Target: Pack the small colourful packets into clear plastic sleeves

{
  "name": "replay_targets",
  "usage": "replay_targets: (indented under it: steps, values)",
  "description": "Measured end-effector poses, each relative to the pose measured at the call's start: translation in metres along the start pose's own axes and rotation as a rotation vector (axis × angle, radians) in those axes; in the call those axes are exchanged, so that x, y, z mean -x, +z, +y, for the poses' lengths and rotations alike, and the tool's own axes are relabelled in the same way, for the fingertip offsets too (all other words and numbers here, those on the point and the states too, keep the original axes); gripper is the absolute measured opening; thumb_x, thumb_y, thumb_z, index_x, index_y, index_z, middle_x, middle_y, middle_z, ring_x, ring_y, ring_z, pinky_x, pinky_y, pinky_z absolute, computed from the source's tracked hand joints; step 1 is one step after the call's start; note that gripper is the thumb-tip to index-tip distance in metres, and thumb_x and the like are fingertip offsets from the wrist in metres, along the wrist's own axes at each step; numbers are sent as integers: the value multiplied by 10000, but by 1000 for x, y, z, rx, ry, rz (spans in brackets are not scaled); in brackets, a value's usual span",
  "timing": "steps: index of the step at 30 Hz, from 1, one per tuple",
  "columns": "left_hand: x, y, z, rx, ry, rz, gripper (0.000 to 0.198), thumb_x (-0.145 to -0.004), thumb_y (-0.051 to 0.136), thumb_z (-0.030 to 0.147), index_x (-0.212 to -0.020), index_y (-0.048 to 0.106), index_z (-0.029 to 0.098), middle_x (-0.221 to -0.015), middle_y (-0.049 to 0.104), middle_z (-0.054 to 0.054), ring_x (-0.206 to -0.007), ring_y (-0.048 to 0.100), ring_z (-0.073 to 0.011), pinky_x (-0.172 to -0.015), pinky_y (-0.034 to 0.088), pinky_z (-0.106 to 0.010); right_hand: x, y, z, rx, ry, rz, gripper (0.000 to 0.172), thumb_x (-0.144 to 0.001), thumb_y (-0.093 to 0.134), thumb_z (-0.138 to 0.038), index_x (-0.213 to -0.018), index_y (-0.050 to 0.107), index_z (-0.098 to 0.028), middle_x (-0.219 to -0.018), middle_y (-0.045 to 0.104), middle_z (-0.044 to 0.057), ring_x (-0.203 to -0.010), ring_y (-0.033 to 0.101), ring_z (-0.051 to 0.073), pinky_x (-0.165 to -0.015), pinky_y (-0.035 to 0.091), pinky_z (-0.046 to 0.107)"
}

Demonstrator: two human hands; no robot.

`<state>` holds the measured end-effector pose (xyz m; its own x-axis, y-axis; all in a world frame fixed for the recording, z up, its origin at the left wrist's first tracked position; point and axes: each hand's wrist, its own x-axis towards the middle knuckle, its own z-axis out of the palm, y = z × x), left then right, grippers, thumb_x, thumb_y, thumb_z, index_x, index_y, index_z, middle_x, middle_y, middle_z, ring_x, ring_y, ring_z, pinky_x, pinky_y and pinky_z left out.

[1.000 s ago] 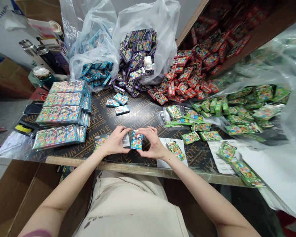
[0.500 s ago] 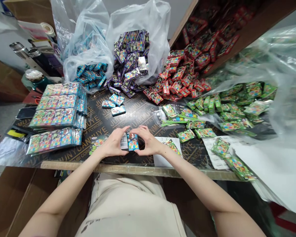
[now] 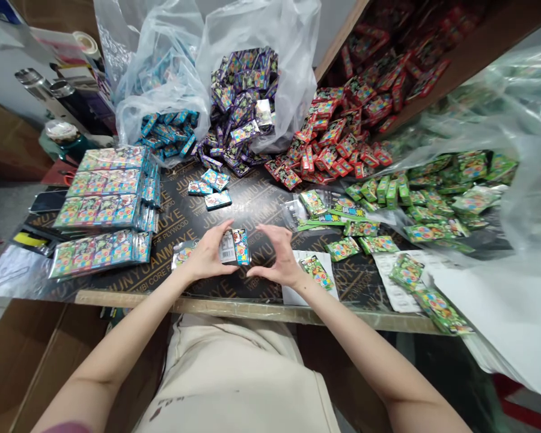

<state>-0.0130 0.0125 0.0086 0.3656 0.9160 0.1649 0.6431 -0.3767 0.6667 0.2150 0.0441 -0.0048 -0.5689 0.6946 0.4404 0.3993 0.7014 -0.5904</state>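
Observation:
My left hand (image 3: 211,252) is closed around a flat printed pack with a white barcode panel (image 3: 228,248), thumb on the near edge and fingers on the far edge. From the pack's right end shows a small blue printed box (image 3: 241,245), and a colourful end (image 3: 183,252) sticks out left of my hand. What joins these parts is hidden under the palm. My right hand (image 3: 273,255) is open in a C shape just right of the blue box, apart from it, with nothing between thumb and fingers. Beyond them lie three loose blue boxes (image 3: 217,199).
Stacked wrapped packs (image 3: 99,204) stand left. Along the back are bags of blue boxes (image 3: 169,132) and purple boxes (image 3: 243,102), and a heap of red boxes (image 3: 333,138). Green boxes (image 3: 433,198) spread right, near white papers (image 3: 487,294). The table edge (image 3: 252,310) runs before me.
My right hand has let go of the blue box and opened to the right. The box now sits slightly further left against the barcode panel. My left hand keeps its grip.

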Motion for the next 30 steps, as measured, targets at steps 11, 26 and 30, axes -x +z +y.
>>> replay_targets:
  steps: [11, 26, 30]
  values:
    - [-1, 12, -15, -192, -54, -58, 763, -669, 755, 382, -1351, 448, 232, -1294, 492, -137, -1207, 472, -316, -1038, 379, -513, -133, 26, 68, 314, 262, 49, 621, -863, 549, -460, -1403, 413, -184, -1382, 441, 185, -1245, 392, 363, -981, 352, 509]
    - [4, 31, -27, -289, 2, -136, 629, -700, 723, 435, -1257, 556, 195, -1311, 472, -156, -1198, 442, -326, -1046, 365, -511, -161, 52, 127, 581, 241, -145, 475, -929, 457, -301, -1403, 446, -296, -1189, 473, 183, -1098, 458, 344, -862, 410, 507]
    - [6, 32, -30, -278, 5, -129, 625, -699, 733, 412, -1257, 558, 192, -1317, 479, -161, -1202, 444, -330, -1041, 372, -511, -88, 21, 109, 582, 160, -77, 411, -913, 496, -277, -1322, 533, -288, -1300, 449, 156, -1249, 391, 350, -968, 357, 556]
